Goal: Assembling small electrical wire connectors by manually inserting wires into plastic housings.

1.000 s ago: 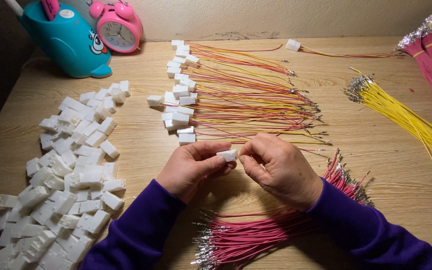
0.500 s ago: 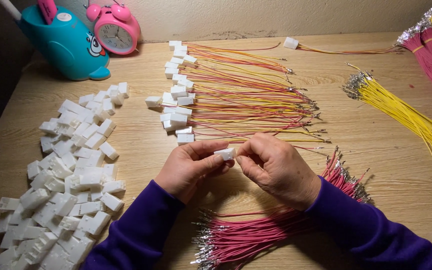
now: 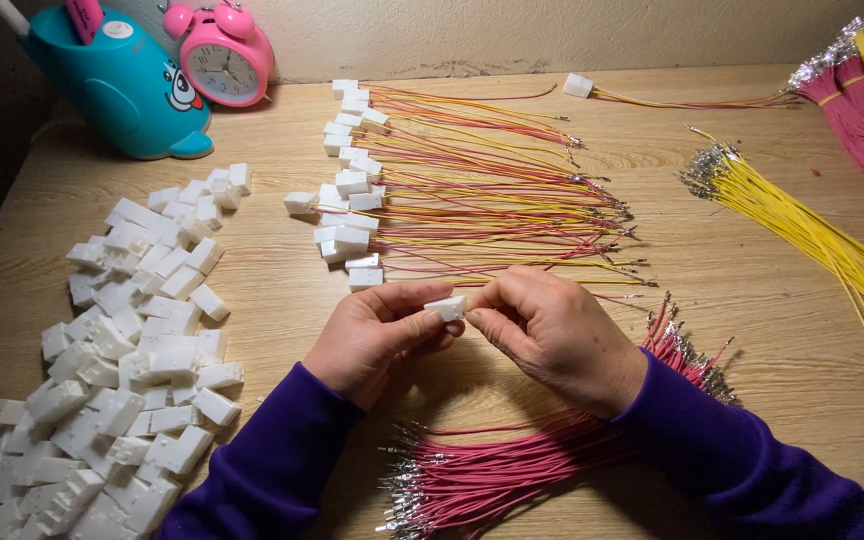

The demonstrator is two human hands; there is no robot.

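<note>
Here we hold a small white connector housing (image 3: 447,307) between both hands, near the middle of the wooden table (image 3: 732,290) and just above a loose fan of pink wires (image 3: 512,470) at our six o'clock. Our left hand (image 3: 377,335) pinches its left end with thumb and forefinger closed narrowly, and our right hand (image 3: 552,335) closes on the right end, fingertips curled in; whether a wire sits in that pinch we cannot tell. Its long axis runs nine to three, level. Which end is the open one is hidden by our fingers. The stocks seem laid out for reach: empty white housings (image 3: 132,340) heaped at nine o'clock, finished wired connectors (image 3: 352,190) ranked at twelve with leads trailing toward three, yellow wires (image 3: 812,235) at two.
</note>
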